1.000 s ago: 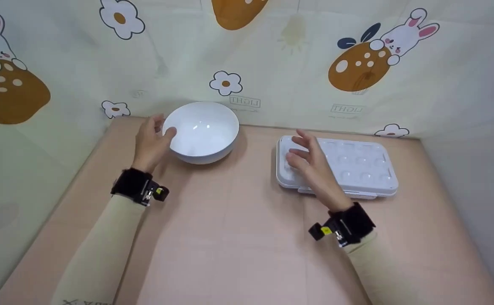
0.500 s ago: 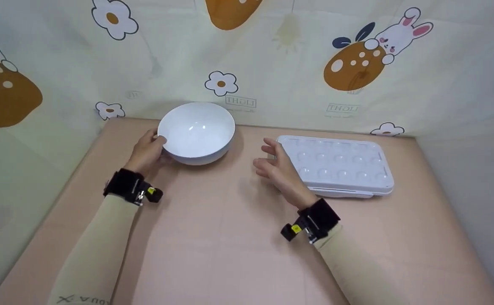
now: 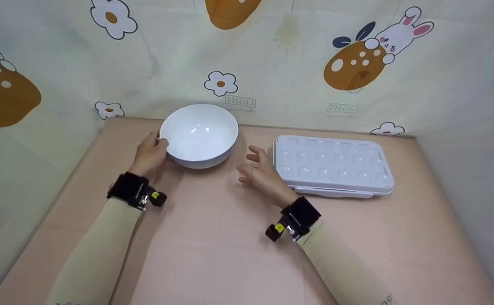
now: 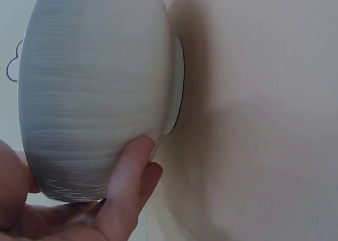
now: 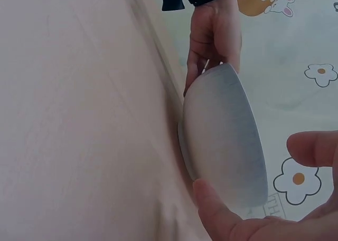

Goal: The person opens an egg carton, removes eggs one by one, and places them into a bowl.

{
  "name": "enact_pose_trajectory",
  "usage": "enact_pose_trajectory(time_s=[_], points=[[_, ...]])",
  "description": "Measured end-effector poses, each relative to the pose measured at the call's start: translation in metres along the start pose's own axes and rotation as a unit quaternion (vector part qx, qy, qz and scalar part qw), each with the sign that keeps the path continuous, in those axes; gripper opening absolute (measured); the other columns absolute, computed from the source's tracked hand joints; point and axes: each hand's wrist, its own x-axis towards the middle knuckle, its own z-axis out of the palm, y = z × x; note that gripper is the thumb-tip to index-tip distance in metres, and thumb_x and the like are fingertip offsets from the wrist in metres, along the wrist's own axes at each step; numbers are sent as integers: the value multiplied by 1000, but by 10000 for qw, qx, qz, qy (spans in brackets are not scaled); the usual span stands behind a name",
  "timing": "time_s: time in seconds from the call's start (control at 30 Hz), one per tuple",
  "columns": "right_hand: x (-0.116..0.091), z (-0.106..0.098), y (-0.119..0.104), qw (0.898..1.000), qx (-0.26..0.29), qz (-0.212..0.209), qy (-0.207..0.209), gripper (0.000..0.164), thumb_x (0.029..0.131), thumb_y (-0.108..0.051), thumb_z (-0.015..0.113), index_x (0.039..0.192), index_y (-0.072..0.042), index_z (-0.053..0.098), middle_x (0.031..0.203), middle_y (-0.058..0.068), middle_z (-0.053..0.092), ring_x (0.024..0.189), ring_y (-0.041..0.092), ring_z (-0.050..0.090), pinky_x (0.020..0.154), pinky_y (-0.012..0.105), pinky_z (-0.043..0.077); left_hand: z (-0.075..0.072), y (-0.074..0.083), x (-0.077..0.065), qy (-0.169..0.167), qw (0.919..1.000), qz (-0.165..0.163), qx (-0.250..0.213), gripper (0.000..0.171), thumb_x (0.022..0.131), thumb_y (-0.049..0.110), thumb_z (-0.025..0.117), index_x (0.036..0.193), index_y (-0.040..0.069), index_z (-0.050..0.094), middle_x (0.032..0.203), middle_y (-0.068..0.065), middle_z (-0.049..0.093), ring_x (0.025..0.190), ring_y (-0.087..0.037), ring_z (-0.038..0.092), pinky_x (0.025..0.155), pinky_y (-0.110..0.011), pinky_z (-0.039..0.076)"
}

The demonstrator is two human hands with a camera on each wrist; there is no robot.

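A white bowl (image 3: 200, 135), glossy inside, is at the back of the table, left of centre. My left hand (image 3: 149, 156) grips its left side, thumb at the rim and fingers against the outer wall. In the left wrist view the fingers (image 4: 124, 183) lie along the bowl's outside (image 4: 97, 93), near its foot. My right hand (image 3: 264, 176) hovers between bowl and box, fingers apart and loosely bent, holding nothing. The right wrist view shows its thumb and a finger spread near the bowl (image 5: 224, 141); I cannot tell whether they touch it.
A white lidded box (image 3: 334, 165) with rows of round bumps, like an egg box, lies right of the right hand. A pink-beige cloth (image 3: 226, 254) covers the table. Patterned curtain walls (image 3: 281, 63) stand close behind the bowl and along both sides.
My left hand has closed on the bowl's rim, and the bowl has shifted slightly nearer. My right hand has moved left from above the box toward the bowl. The box stays put.
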Motion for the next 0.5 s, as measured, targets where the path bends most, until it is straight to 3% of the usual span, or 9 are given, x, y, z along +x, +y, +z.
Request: enact_pose_trajectory(time_s=[0.27, 0.5], points=[[4, 4, 1, 10000, 61, -14, -35, 84, 103, -24, 64, 168, -11, 14, 164, 21, 31, 138, 37, 56, 104, 44, 57, 13, 6, -14, -284, 9995, 41, -153, 59, 109, 18, 34, 164, -2, 31, 163, -26, 42, 147, -36, 43, 123, -45, 37], [5, 3, 3, 9992, 321, -56, 210, 82, 102, -15, 61, 167, -6, 13, 156, 25, 37, 135, 37, 57, 105, 50, 56, 22, 8, -24, -506, 9985, 91, -197, 59, 108, 17, 35, 164, -1, 31, 162, -25, 43, 139, -33, 49, 119, -45, 42]])
